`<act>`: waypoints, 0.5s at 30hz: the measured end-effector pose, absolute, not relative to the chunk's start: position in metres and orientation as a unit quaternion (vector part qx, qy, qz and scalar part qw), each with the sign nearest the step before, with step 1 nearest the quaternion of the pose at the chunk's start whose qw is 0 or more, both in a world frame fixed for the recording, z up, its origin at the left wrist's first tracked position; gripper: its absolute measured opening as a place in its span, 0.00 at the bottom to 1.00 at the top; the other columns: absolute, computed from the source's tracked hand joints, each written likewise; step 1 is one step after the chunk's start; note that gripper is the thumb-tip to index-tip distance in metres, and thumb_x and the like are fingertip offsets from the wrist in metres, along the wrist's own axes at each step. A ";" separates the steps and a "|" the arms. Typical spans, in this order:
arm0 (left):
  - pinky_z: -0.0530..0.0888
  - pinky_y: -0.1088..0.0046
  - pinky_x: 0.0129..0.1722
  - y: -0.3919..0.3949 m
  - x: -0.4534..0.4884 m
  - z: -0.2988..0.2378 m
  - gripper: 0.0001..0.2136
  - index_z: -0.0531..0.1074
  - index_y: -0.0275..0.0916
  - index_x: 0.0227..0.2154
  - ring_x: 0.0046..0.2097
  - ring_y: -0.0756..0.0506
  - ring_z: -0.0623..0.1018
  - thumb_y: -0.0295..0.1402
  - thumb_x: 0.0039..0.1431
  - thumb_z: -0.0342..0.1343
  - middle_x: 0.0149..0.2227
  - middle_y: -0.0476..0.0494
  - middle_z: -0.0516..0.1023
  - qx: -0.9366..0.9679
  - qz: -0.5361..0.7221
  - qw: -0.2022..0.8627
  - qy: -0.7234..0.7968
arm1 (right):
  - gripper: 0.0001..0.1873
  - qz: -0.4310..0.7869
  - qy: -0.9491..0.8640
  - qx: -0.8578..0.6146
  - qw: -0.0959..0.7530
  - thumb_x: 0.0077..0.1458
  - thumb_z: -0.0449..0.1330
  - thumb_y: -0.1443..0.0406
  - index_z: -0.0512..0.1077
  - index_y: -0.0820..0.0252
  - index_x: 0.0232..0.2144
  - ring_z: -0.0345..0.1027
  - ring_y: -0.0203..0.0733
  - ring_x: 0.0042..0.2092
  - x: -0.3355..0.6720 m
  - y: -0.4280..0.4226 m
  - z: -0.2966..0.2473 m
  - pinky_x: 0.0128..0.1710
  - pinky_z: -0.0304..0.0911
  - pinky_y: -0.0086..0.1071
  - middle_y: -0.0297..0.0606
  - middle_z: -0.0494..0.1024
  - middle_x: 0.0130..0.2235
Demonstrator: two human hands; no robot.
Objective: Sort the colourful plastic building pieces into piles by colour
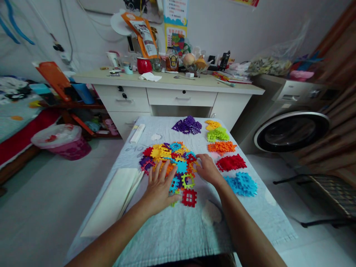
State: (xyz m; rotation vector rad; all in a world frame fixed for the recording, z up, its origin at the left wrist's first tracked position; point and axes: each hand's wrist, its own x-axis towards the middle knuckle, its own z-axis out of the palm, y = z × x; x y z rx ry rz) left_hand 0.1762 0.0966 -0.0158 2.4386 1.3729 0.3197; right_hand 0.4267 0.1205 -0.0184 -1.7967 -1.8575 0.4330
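Observation:
A mixed pile of plastic interlocking building pieces (157, 151) in many colours lies mid-table. My left hand (159, 187) rests on its near left side, fingers spread. At the pile's right edge is my right hand (207, 168), its fingers bent and their tips partly hidden, so any hold is unclear. A red square piece (189, 198) lies close to me, right of my left thumb. Sorted heaps line the right: blue pieces (243, 184), red pieces (231, 162), orange pieces (221, 147), green pieces (218, 134) and yellow pieces (212, 125). Purple pieces (187, 125) sit at the far side.
A light cloth covers the table (178, 237). Folded pale sheets (111, 200) and a white box (138, 134) lie along its left. Behind stands a cluttered cabinet (180, 97); a washing machine (292, 111) is at the right, a pink bin (65, 144) at the left.

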 end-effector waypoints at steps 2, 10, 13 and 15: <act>0.44 0.37 0.64 0.102 0.176 -0.013 0.43 0.55 0.49 0.65 0.70 0.26 0.42 0.55 0.47 0.60 0.70 0.34 0.46 0.835 0.150 0.168 0.502 | 0.22 0.153 -0.693 -0.668 0.226 0.52 0.59 0.66 0.70 0.63 0.51 0.66 0.49 0.50 0.426 0.115 -0.018 0.52 0.60 0.40 0.48 0.73 0.46; 0.53 0.50 0.66 0.126 0.168 -0.025 0.31 0.55 0.45 0.62 0.69 0.34 0.52 0.50 0.58 0.50 0.66 0.36 0.49 0.706 0.305 0.153 0.621 | 0.20 0.170 -0.676 -0.677 0.237 0.52 0.61 0.62 0.72 0.60 0.48 0.69 0.45 0.43 0.423 0.111 -0.014 0.44 0.62 0.35 0.44 0.76 0.42; 0.56 0.50 0.65 0.129 0.167 -0.037 0.28 0.59 0.40 0.59 0.66 0.34 0.57 0.48 0.60 0.48 0.63 0.32 0.54 0.703 0.312 0.119 0.628 | 0.14 0.191 -0.645 -0.691 0.265 0.55 0.56 0.66 0.73 0.60 0.44 0.71 0.43 0.39 0.427 0.111 -0.013 0.39 0.61 0.32 0.42 0.79 0.39; 0.57 0.49 0.64 0.128 0.167 -0.044 0.27 0.62 0.36 0.57 0.64 0.33 0.60 0.48 0.60 0.48 0.61 0.30 0.58 0.711 0.310 0.100 0.623 | 0.15 0.201 -0.629 -0.695 0.283 0.59 0.51 0.68 0.74 0.61 0.43 0.72 0.42 0.38 0.429 0.112 -0.013 0.38 0.61 0.31 0.41 0.80 0.38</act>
